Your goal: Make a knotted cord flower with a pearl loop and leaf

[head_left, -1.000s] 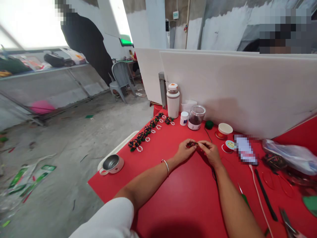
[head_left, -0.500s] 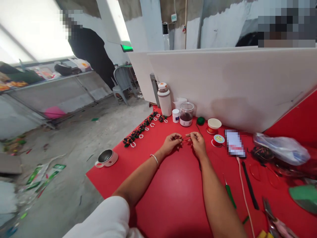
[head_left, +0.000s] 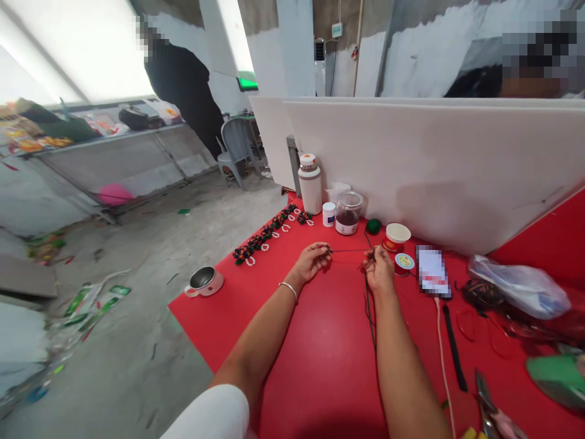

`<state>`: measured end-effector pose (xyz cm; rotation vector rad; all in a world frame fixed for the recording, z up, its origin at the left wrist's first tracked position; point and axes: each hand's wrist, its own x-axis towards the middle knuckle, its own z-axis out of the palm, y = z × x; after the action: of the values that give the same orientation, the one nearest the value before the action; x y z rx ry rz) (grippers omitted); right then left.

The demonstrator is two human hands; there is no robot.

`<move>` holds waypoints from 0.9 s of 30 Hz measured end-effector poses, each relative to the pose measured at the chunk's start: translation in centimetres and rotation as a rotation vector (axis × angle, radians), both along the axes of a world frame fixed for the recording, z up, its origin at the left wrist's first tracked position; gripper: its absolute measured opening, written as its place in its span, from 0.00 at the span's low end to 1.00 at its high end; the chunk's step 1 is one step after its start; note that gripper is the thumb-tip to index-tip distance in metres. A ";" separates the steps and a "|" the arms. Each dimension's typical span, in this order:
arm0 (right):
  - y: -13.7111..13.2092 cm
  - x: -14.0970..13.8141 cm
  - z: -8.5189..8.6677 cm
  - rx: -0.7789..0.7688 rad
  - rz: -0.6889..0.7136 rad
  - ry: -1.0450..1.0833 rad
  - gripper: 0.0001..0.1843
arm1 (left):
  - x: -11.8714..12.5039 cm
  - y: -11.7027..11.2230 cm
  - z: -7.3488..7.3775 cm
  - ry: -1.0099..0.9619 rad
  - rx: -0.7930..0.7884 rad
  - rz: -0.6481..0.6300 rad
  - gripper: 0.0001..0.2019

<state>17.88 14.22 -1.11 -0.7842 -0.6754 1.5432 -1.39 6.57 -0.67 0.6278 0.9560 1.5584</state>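
A thin dark cord (head_left: 351,250) is stretched nearly level between my two hands above the red tabletop (head_left: 320,341). My left hand (head_left: 313,261) pinches a small dark knotted piece at one end of it; the piece is mostly covered by the fingers. The cord's other end is gripped in the closed fingers of my right hand (head_left: 380,268). Dark green strands (head_left: 368,305) hang below the right hand along the forearm. Behind the hands lies a ball of green thread (head_left: 373,227). To the left runs a row of dark green and orange knotted ornaments (head_left: 260,238) with white bead loops.
A metal mug (head_left: 205,281) stands near the left edge. At the back are a white bottle (head_left: 310,189), a clear jar (head_left: 348,214) and spools (head_left: 404,263). On the right lie a phone (head_left: 432,271), scissors (head_left: 487,402) and plastic bags (head_left: 521,286). A person in black stands far left.
My hands have moved apart, the right one shifting rightward, and the cord between them is now longer and taut. The view has turned slightly left.
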 end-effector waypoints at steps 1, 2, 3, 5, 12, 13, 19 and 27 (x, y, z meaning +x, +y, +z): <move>0.0 0.0 0.2 0.000 -0.006 0.005 0.23 | 0.0 0.0 -0.1 -0.015 0.006 0.032 0.18; 0.0 0.0 0.4 0.003 -0.009 0.008 0.23 | 0.0 -0.1 -0.1 -0.028 0.012 0.061 0.18; -0.1 0.1 0.6 0.009 -0.004 0.005 0.23 | 0.0 -0.2 -0.2 -0.039 0.016 0.083 0.17; -0.8 0.1 1.1 0.016 0.012 -0.016 0.22 | 0.3 -0.5 -0.4 -0.054 0.023 0.103 0.18; -5.4 0.4 3.7 -0.029 -0.043 0.002 0.22 | 1.4 -3.0 -0.7 -0.055 0.021 0.020 0.23; -6.1 0.5 4.4 -0.024 -0.050 0.014 0.23 | 1.4 -3.5 -0.7 -0.055 0.019 0.005 0.23; -8.7 3.0 9.2 -0.005 -0.094 0.158 0.20 | 1.1 -6.8 0.1 -0.043 0.027 -0.106 0.22; -11.3 6.6 8.5 0.210 -0.257 -0.158 0.26 | 0.9 -8.1 0.4 0.009 0.049 -0.091 0.20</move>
<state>24.51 2.92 7.38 -0.8055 -0.8051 1.1659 -0.47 -1.53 -0.30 0.7036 0.8865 1.5029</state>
